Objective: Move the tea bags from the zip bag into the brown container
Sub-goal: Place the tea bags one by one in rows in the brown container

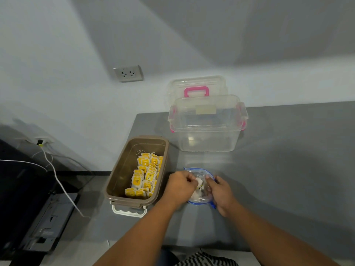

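both hands at the zip bag, just right of the brown container

the zip bag (199, 172) lies open-mouthed on the grey table (278, 169), just right of the brown container (119, 169). the left hand (180, 186), nearer the container, has its fingers curled and pinches a white tea bag (198, 182) at the bag's mouth. the right hand (221, 192), on the bag's far side from the container, curls its fingers round the blue rim. yellow-tagged tea bags (147, 175) fill the container's right half. a clear box (205, 123) stands behind the container, to its right.
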A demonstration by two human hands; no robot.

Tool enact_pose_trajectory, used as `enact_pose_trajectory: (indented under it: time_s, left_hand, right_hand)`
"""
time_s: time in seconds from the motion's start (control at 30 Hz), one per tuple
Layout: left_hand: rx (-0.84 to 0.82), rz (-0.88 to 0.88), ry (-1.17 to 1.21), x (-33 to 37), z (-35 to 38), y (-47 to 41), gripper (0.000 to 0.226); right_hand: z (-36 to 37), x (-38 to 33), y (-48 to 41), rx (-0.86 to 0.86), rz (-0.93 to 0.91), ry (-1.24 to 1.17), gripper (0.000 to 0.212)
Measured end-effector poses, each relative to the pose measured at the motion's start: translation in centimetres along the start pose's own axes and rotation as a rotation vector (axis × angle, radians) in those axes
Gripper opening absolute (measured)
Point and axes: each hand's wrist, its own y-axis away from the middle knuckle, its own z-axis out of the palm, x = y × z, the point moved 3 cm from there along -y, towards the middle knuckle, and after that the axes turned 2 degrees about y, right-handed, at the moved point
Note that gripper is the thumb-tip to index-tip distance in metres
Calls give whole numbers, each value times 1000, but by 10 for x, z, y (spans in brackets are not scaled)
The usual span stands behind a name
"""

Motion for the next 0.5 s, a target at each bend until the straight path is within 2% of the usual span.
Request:
enact_pose_trajectory:
  time_s: [0.1,0.17,0.23,0.37,0.5]
  left_hand:
    - [-82,-190,409,-2,1,-2,11]
    - [-131,-253,523,-3,3,-1,8]
    - [-158,-232,501,-7,7,0,11]
    - [-168,-145,295,-10,11,0,35]
    - [-247,-91,223,-6,14,0,31]
  right_hand:
    - [-1,1,-1,-5,40,-84,19]
    - [0,1,-3,-18,45,-110,17]
    - [0,1,-2,-33,51,-144,15]
    - [1,-1,-1,-49,53,-159,14]
    - [-1,-1,-1,-39,49,-125,15]
